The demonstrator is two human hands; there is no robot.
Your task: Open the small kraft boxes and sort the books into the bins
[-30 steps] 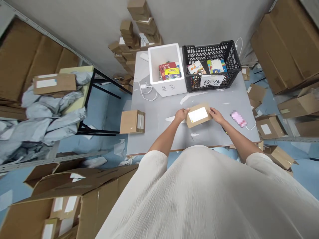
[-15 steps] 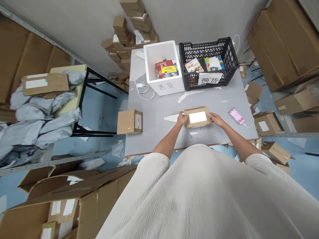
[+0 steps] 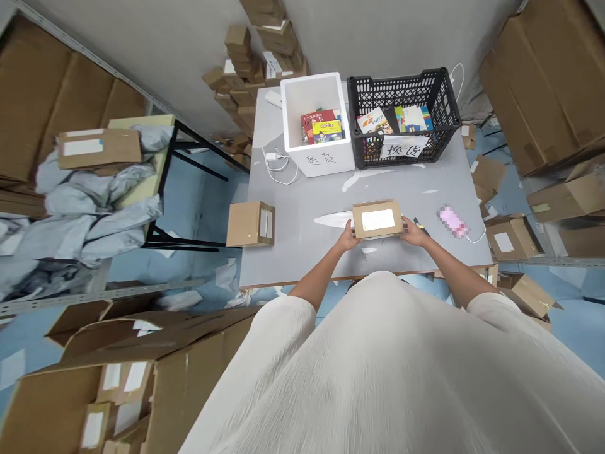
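Note:
A small brown cardboard box (image 3: pixel 377 232) with a white label on top is held between both hands at the front of the grey table (image 3: pixel 302 252). My left hand (image 3: pixel 348 237) grips its left end, and my right hand (image 3: pixel 414 232) has hold of the right end. The fingers are partly hidden behind the box. Just beyond my right hand lies a black and yellow utility knife (image 3: pixel 420 226), partly covered by the hand. White torn paper marks (image 3: pixel 333 219) show on the table left of the box.
A white foam bin (image 3: pixel 326 157) and a black plastic crate (image 3: pixel 401 142), both with books, stand at the back. Another cardboard box (image 3: pixel 250 224) sits at the table's left edge. A pink blurred phone-like object (image 3: pixel 452 221) with a cable lies right. Parcels fill shelves (image 3: pixel 123 189) at left.
The view has shifted slightly. The box is tilted more, with its far side now showing, and both hands hold it lower at its ends. The utility knife has come into sight beside my right hand.

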